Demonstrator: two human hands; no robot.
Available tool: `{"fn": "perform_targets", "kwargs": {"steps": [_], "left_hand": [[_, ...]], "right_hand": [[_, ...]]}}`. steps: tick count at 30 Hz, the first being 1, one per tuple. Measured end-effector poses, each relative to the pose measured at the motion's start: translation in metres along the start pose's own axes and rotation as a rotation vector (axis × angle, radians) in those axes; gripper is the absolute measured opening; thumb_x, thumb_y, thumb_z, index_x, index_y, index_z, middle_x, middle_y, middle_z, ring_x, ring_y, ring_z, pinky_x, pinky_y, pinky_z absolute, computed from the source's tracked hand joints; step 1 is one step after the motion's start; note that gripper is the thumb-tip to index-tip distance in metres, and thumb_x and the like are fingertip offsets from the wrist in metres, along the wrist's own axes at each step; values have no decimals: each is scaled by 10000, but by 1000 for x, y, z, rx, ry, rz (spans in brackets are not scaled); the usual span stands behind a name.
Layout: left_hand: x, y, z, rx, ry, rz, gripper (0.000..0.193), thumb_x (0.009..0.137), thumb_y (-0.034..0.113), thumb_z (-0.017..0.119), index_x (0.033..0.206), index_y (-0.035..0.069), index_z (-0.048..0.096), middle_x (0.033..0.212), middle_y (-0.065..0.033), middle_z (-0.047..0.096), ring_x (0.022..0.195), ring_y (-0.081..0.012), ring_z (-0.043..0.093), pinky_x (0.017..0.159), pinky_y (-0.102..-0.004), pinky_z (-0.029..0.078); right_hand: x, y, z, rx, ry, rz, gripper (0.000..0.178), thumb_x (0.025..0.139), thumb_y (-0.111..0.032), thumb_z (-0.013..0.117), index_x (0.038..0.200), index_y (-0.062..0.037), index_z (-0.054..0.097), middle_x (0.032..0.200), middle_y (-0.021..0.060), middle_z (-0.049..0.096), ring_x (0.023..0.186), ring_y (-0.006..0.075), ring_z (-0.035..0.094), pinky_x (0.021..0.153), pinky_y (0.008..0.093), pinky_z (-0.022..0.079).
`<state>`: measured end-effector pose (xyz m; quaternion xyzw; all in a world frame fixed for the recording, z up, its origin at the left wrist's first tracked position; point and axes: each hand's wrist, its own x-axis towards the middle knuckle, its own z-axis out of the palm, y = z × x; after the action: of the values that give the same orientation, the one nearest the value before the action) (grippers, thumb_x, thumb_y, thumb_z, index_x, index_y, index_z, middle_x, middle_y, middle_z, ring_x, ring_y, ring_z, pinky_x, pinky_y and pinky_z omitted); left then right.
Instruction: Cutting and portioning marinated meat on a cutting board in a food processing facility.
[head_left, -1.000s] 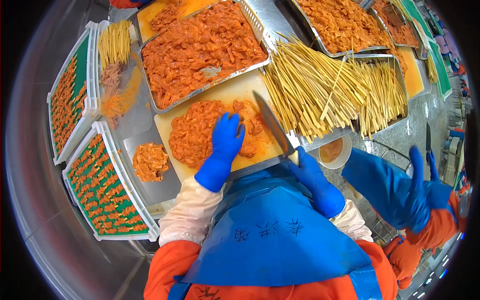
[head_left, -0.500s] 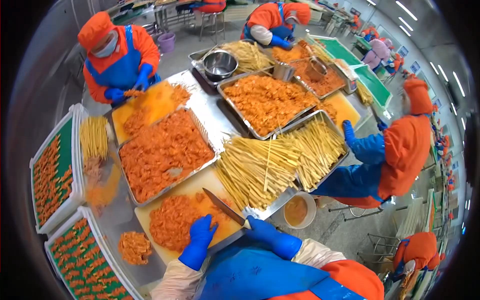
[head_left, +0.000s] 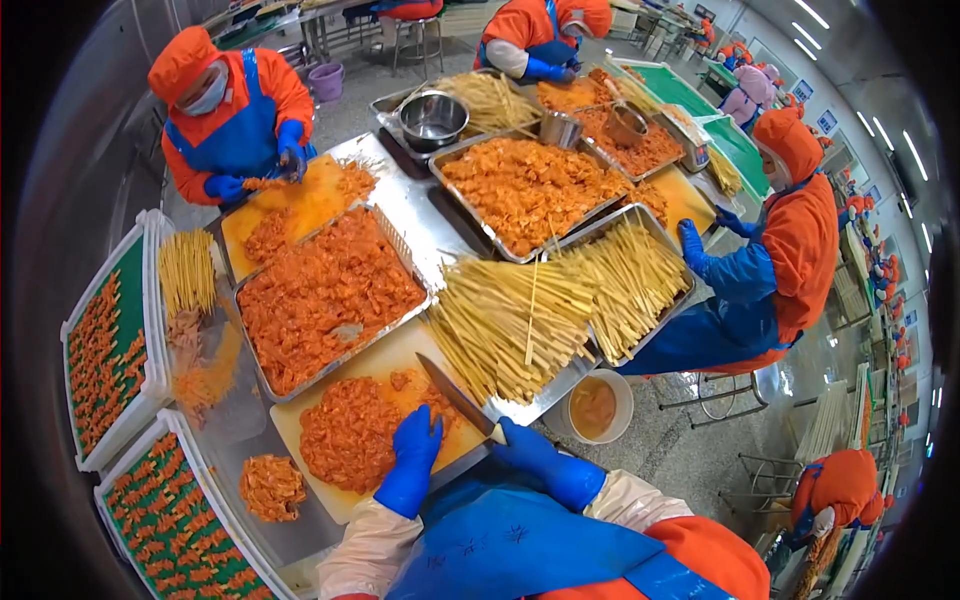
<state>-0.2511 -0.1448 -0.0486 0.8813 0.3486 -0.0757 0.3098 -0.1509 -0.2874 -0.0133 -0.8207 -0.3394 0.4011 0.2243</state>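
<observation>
My right hand (head_left: 535, 455), in a blue glove, grips a knife (head_left: 455, 393) by its pale handle. The broad blade points away and left over the right part of a cutting board (head_left: 455, 448). On the board my left hand (head_left: 416, 445), also gloved, lies against the right side of a heap of orange-red marinated meat pieces (head_left: 345, 430). Its thumb and fingers are a little apart, with nothing visible between them. A few small scraps of meat (head_left: 402, 380) lie just beyond its fingertips. The undersides of the fingers are hidden.
A metal tray of meat (head_left: 325, 290) stands beyond the board. Bamboo sticks (head_left: 515, 325) are heaped to its right. Trays with green mats (head_left: 180, 510) hold rows of meat at left. A meat clump (head_left: 271, 488) and white bucket (head_left: 597, 405) are nearby. Co-workers (head_left: 235, 110) surround the table.
My left hand has moved slightly right and away from me along the heap. The knife has shifted slightly right and its blade is steeper. The co-worker at right leans farther upright.
</observation>
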Motion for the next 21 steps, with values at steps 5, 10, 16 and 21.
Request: {"fn": "perform_targets", "kwargs": {"steps": [5, 10, 16, 21], "left_hand": [[-4, -13, 18, -249, 399, 181, 340, 668, 266, 482, 889, 12, 436, 804, -175, 480, 747, -292, 464, 624, -346, 377], [-3, -7, -9, -210, 114, -116, 445, 661, 272, 509, 977, -16, 387, 947, -188, 430, 877, -302, 416, 741, -320, 342], [-16, -33, 4, -511, 407, -86, 437, 697, 238, 484, 1019, -25, 351, 981, -175, 421, 905, -244, 420, 775, -294, 321], [-22, -28, -2, -797, 279, -115, 336, 709, 141, 470, 1001, -3, 386, 951, -119, 452, 864, -182, 442, 738, -258, 346]], "right_hand": [[-10, 19, 14, 192, 129, -35, 333, 634, -279, 486, 862, -50, 406, 797, 186, 474, 763, 308, 469, 628, 352, 367], [-16, 1, -7, 168, 53, 6, 325, 647, -258, 480, 871, -49, 374, 738, 202, 481, 698, 331, 478, 547, 351, 368], [-25, 7, 8, 90, -109, 0, 300, 645, -234, 481, 845, -42, 366, 727, 208, 471, 678, 344, 467, 553, 377, 358], [-22, 9, 4, -12, -5, 18, 286, 651, -228, 478, 831, -39, 362, 704, 208, 472, 671, 354, 458, 552, 392, 354]]}}
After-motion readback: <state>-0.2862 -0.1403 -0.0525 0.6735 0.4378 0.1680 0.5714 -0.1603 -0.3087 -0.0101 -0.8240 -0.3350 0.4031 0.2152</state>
